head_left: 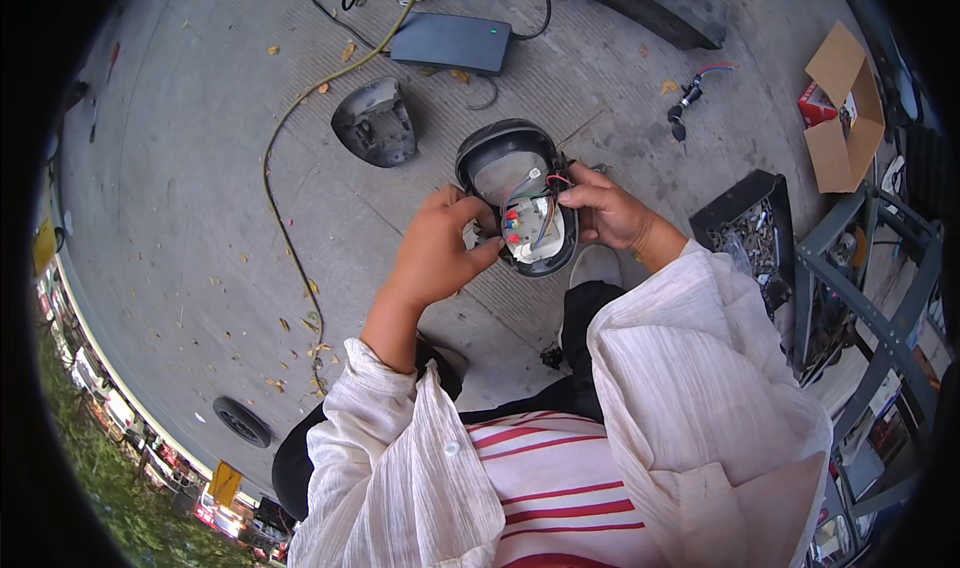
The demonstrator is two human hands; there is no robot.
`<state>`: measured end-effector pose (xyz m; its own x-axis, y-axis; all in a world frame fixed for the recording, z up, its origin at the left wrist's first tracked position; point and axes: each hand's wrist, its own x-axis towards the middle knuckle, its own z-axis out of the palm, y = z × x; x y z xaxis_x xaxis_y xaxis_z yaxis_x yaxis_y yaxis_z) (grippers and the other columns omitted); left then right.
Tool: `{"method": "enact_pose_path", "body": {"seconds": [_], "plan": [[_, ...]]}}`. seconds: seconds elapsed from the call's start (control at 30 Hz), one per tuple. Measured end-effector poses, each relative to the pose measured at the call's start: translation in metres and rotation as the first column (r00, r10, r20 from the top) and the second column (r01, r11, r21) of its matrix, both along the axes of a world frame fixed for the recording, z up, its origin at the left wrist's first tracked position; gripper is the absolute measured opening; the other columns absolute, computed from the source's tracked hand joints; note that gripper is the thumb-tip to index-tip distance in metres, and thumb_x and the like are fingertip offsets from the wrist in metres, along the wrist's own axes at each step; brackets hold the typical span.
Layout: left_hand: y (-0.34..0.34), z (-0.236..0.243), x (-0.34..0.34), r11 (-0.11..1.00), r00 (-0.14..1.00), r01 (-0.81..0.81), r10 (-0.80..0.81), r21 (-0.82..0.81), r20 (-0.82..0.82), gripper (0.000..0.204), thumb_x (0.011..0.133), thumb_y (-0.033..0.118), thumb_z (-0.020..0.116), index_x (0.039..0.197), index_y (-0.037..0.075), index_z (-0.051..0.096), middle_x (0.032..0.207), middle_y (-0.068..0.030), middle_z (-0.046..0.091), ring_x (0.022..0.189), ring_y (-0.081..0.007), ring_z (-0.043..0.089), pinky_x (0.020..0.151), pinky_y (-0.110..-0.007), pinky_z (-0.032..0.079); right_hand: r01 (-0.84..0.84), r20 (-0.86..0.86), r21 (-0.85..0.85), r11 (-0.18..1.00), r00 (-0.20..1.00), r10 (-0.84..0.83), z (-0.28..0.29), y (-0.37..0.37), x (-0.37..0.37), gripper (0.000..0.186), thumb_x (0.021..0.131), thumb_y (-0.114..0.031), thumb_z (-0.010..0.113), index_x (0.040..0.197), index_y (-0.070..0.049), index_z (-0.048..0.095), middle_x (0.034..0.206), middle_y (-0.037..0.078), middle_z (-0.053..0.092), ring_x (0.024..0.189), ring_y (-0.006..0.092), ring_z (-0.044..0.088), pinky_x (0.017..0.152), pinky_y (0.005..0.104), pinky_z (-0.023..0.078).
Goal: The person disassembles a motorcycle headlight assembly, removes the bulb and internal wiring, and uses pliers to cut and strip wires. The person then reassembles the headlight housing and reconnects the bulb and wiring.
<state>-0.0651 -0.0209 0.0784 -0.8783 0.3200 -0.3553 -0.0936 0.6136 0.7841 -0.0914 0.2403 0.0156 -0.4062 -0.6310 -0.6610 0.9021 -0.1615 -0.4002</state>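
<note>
1. Headlamp housing [520, 193]: dark oval shell, back open toward the camera, held in mid-air above the pavement [200, 168] between both hands; white inner reflector and red, blue and white wires [528, 213] exposed at its lower half, turned up so the wiring faces the wearer
2. Left hand [435, 253]: fingers closed on the housing's lower left edge, thumb and fingertips pinched at the wire connectors; it appears to steady the shell from that side
3. Right hand [605, 213]: curled shut around the housing's right rim, thumb pressed near the red wire at the top of the wiring; grip bears the weight of the part
4. Second dark shell [375, 123]: similar moulded cover, lying hollow side up on the pavement, well apart from the hands
5. Flat grey box [452, 43]: rectangular unit with a small green light, cables running from both ends, on the ground beyond the shell
6. Yellowish cable [275, 168]: trails across the pavement from the top toward the lower left
7. Key switch with leads [685, 103]: small black part with red and blue wires, lying to the right
8. Black tray [750, 228]: holds small mixed hardware, near the right forearm, within reach
9. Cardboard box [845, 108]: open, at the far right
10. Small black wheel [240, 421]: on the ground at lower left
</note>
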Motion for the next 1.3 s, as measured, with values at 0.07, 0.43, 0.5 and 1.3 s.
{"method": "enact_pose_path", "body": {"seconds": [0.07, 0.43, 0.5, 1.3], "plan": [[-0.007, -0.004, -0.002, 0.997, 0.999, -0.047, 0.048, 0.061, -0.018, 0.016, 0.074, 0.01, 0.077, 0.087, 0.004, 0.069, 0.088, -0.0116, 0.061, 0.087, -0.0296, 0.061, 0.079, -0.038, 0.049, 0.016, -0.009, -0.014, 1.0, 1.0, -0.016, -0.004, 0.001, 0.001, 0.073, 0.09, -0.018, 0.057, 0.156, -0.016, 0.026, 0.104, 0.001, 0.058, 0.067, 0.0052, 0.049, 0.044, 0.0187, 0.034], [0.0, -0.023, 0.007, 0.913, 0.873, -0.405, 0.373, 0.041, 0.313, 0.041, 0.088, 0.02, 0.075, 0.118, -0.004, 0.06, 0.095, -0.0137, 0.07, 0.088, -0.0214, 0.067, 0.078, -0.033, 0.053, 0.04, -0.051, -0.022, 0.999, 0.998, -0.041, -0.004, 0.006, 0.002, 0.083, 0.087, -0.016, 0.058, 0.159, -0.018, 0.017, 0.109, 0.001, 0.057, 0.075, 0.0058, 0.052, 0.048, 0.0199, 0.036], [0.0, -0.025, 0.008, 0.86, 0.799, -0.494, 0.39, 0.129, 0.458, 0.052, 0.089, 0.023, 0.075, 0.128, -0.005, 0.055, 0.094, -0.0126, 0.069, 0.09, -0.0193, 0.067, 0.077, -0.031, 0.053, 0.025, -0.052, -0.031, 0.999, 0.998, -0.026, -0.006, 0.005, 0.003, 0.082, 0.087, -0.015, 0.059, 0.158, -0.018, 0.018, 0.107, 0.0, 0.057, 0.075, 0.0058, 0.051, 0.049, 0.0204, 0.037], [-0.026, -0.018, -0.007, 0.635, 0.558, -0.654, 0.039, 0.411, 0.829, 0.056, 0.101, 0.021, 0.058, 0.15, 0.009, 0.035, 0.128, -0.0081, 0.059, 0.107, -0.0195, 0.066, 0.08, -0.034, 0.062, 0.077, 0.025, -0.214, 0.974, 0.997, -0.074, 0.022, -0.021, 0.021, 0.064, 0.1, -0.014, 0.055, 0.153, -0.009, 0.02, 0.139, 0.015, 0.049, 0.121, 0.0281, 0.06, 0.093, 0.0452, 0.057]]}}
